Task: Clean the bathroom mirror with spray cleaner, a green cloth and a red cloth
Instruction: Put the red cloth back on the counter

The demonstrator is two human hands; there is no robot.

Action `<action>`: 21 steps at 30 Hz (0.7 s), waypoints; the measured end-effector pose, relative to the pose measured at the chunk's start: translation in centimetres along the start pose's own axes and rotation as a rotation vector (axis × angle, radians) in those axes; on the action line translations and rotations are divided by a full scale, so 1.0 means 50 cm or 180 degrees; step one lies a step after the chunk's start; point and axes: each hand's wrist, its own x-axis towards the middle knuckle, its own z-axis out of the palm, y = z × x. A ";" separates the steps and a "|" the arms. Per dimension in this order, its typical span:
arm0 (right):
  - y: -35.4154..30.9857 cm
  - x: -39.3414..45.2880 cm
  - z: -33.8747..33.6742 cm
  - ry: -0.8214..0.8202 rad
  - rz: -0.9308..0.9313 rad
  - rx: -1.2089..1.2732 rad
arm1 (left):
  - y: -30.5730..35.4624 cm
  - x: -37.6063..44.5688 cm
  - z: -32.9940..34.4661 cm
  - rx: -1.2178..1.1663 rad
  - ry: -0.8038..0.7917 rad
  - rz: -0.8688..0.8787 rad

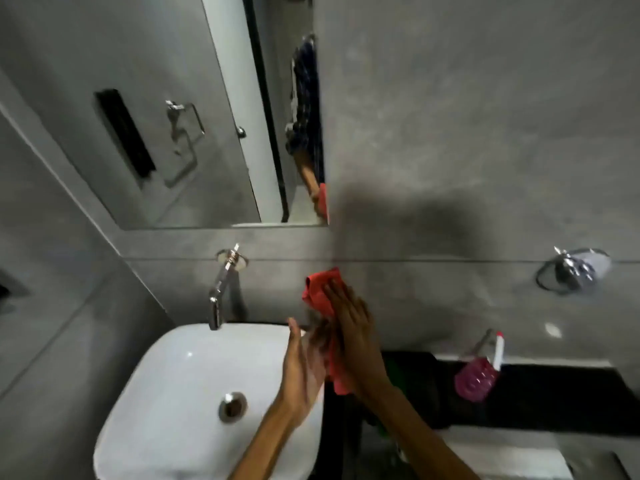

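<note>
The red cloth [320, 296] is pressed between my two hands above the right edge of the sink, below the mirror [180, 116]. My right hand [353, 327] lies flat on the cloth. My left hand [301, 365] is flat with its palm against the cloth's other side. The spray cleaner bottle [479, 372], pink with a white and red nozzle, stands on the dark counter to the right. A bit of the green cloth [391, 365] shows on the counter behind my right wrist, mostly hidden. The mirror reflects my arm and the red cloth at its lower right corner.
A white basin [166, 393] with a chrome drain sits at lower left, a chrome tap [221, 289] on the wall above it. A chrome towel ring [571, 268] hangs on the grey wall at right. The black counter [571, 400] runs along the right.
</note>
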 end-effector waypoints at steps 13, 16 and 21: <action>0.435 -0.288 -0.066 -0.0584 0.3522 0.1512 | -0.430 0.107 0.020 0.0344 0.0089 -0.1648; 0.539 -0.319 -0.036 -0.0677 0.4329 0.1957 | -0.493 0.158 0.012 0.0441 0.0052 -0.1847; 0.662 -0.300 0.015 -0.0325 0.4101 0.1513 | -0.576 0.279 0.004 0.0822 0.0153 -0.1832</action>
